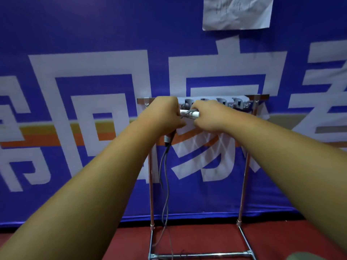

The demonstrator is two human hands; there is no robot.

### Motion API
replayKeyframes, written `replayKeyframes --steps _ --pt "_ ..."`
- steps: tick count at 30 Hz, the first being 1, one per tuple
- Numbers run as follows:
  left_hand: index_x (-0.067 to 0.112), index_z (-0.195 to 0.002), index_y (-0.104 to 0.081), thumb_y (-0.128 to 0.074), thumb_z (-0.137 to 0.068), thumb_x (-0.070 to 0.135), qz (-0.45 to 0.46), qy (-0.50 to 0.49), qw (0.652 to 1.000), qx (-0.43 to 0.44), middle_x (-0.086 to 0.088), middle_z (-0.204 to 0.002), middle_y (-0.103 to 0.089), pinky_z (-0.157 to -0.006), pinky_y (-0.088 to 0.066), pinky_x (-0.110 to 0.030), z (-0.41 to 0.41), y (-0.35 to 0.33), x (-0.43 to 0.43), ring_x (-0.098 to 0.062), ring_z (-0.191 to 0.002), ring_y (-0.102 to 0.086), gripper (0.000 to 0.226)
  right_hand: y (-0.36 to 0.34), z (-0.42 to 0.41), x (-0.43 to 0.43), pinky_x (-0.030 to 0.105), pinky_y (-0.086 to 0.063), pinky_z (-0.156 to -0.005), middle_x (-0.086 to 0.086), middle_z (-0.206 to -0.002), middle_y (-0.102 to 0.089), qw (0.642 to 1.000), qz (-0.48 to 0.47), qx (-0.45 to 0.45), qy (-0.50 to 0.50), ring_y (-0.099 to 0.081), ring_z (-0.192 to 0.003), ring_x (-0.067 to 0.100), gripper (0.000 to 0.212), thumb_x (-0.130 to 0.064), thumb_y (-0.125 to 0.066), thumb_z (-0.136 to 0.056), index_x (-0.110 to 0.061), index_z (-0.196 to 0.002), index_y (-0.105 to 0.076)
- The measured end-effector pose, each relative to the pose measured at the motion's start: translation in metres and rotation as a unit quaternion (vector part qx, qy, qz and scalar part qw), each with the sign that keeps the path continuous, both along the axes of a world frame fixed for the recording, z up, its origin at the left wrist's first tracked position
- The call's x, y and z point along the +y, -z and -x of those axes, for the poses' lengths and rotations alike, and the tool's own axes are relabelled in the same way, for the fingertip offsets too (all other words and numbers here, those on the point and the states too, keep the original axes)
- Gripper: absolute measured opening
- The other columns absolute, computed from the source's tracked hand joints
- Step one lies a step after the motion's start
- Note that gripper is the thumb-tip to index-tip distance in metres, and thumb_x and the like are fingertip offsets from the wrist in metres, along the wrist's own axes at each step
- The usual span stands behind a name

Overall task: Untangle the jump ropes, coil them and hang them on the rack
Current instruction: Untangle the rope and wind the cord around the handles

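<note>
Head view, rope: the grey rope hangs in long strands from the hands down to the floor. It is neither coiled nor hung.
Handles: the white handle lies level between the hands, with rope crossing it. A dark handle pokes out below the left hand.
Left hand: fingers curled round the dark handle and the rope.
Right hand: curled on the white handle's end.
Rack: its hooks sit just behind the hands; none visibly carries a rope.
Progress: the rope looks untangled, with coiling and hanging left to do. No other ropes are in view.
</note>
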State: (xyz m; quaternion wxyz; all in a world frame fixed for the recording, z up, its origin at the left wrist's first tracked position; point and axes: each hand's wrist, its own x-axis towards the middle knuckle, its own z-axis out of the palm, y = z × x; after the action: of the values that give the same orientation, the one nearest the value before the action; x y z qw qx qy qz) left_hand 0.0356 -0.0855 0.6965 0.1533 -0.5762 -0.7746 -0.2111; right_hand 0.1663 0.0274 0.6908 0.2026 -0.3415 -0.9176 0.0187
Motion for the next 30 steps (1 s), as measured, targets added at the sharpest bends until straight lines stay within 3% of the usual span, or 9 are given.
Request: replayKeyframes --steps 4,8,10,13,15,18,22,27,30 --pt "0.010 -0.091 -0.066 -0.067 -0.095 0.022 -0.044 -0.017 0.998 -0.038 -0.010 -0.080 -0.067 -0.075 -0.063 -0.045 0.000 -0.003 -0.003 -0.030 -0.079 -0.071 0.013 -0.012 0.007 0.000 0.037 -0.047 -0.065 0.007 -0.106 -0.061 0.997 -0.016 0.073 0.024 -0.057 -0.083 0.022 0.031 -0.026 -0.063 -0.097 -0.020 -0.126 -0.055" --pt "0.011 -0.090 -0.070 -0.057 -0.107 0.037 -0.044 0.012 0.992 -0.119 -0.006 -0.076 -0.074 -0.068 -0.062 -0.036 -0.007 -0.004 -0.001 -0.024 -0.071 -0.074 0.034 -0.018 0.010 0.002 0.034 -0.040 -0.059 0.004 -0.102 -0.059 0.989 -0.011 0.146 0.012 -0.055 -0.078 0.018 0.023 -0.030 -0.066 -0.098 -0.024 -0.116 -0.054" --pt "0.011 -0.099 -0.069 -0.056 -0.109 0.030 -0.019 0.081 0.968 -0.236 -0.007 -0.080 -0.077 -0.058 -0.061 -0.027 -0.008 -0.004 -0.007 -0.017 -0.065 -0.076 0.025 -0.017 0.009 0.006 0.033 -0.038 -0.058 0.002 -0.099 -0.059 0.987 -0.003 0.163 0.001 -0.054 -0.077 0.016 0.019 -0.028 -0.066 -0.098 -0.028 -0.112 -0.053" --pt "0.009 -0.112 -0.066 -0.060 -0.106 0.010 0.012 0.181 0.917 -0.354 -0.012 -0.095 -0.077 -0.074 -0.066 -0.032 -0.005 0.003 -0.017 -0.020 -0.083 -0.079 0.009 -0.009 0.006 0.011 0.033 -0.037 -0.057 -0.001 -0.093 -0.060 0.982 0.022 0.187 -0.013 -0.055 -0.076 0.016 0.011 -0.022 -0.063 -0.098 -0.026 -0.106 -0.057" --pt "0.010 -0.114 -0.066 -0.065 -0.101 0.003 0.039 0.215 0.895 -0.388 -0.012 -0.098 -0.078 -0.079 -0.065 -0.033 -0.002 0.012 -0.018 -0.021 -0.091 -0.080 0.015 -0.002 0.001 0.013 0.033 -0.034 -0.056 -0.002 -0.089 -0.059 0.979 0.042 0.198 -0.015 -0.055 -0.075 0.016 0.010 -0.018 -0.060 -0.097 -0.027 -0.102 -0.058" --pt "0.008 -0.110 -0.070 -0.074 -0.094 0.001 0.047 0.209 0.896 -0.389 -0.013 -0.096 -0.078 -0.080 -0.066 -0.034 0.002 0.031 -0.011 -0.022 -0.091 -0.079 0.018 0.016 -0.006 0.015 0.032 -0.037 -0.057 -0.001 -0.089 -0.062 0.978 0.072 0.194 -0.016 -0.058 -0.076 0.018 0.017 -0.014 -0.059 -0.096 -0.028 -0.105 -0.062" --pt "0.010 -0.100 -0.073 -0.079 -0.093 0.013 0.044 0.166 0.924 -0.341 -0.010 -0.084 -0.075 -0.071 -0.064 -0.027 0.013 0.070 0.008 -0.017 -0.076 -0.077 0.010 0.061 -0.008 0.029 0.040 -0.052 -0.058 0.005 -0.090 -0.068 0.966 0.143 0.214 -0.007 -0.066 -0.073 0.028 0.017 -0.013 -0.063 -0.093 -0.027 -0.103 -0.064" --pt "0.016 -0.093 -0.074 -0.072 -0.100 0.034 0.095 0.124 0.948 -0.277 -0.001 -0.076 -0.073 -0.061 -0.053 -0.015 0.024 0.139 0.030 -0.004 -0.066 -0.068 0.019 0.134 -0.010 0.047 0.037 -0.048 -0.053 0.007 -0.084 -0.063 0.936 0.276 0.218 -0.013 -0.054 -0.061 0.024 0.023 -0.015 -0.067 -0.093 -0.029 -0.111 -0.062" --pt "0.020 -0.096 -0.077 -0.068 -0.102 0.040 0.111 0.128 0.941 -0.294 -0.002 -0.081 -0.074 -0.064 -0.053 -0.019 0.031 0.185 0.039 -0.010 -0.073 -0.068 0.023 0.182 -0.010 0.054 0.035 -0.044 -0.055 0.007 -0.076 -0.055 0.895 0.378 0.234 -0.025 -0.048 -0.061 0.023 0.032 -0.016 -0.069 -0.087 -0.036 -0.111 -0.063"
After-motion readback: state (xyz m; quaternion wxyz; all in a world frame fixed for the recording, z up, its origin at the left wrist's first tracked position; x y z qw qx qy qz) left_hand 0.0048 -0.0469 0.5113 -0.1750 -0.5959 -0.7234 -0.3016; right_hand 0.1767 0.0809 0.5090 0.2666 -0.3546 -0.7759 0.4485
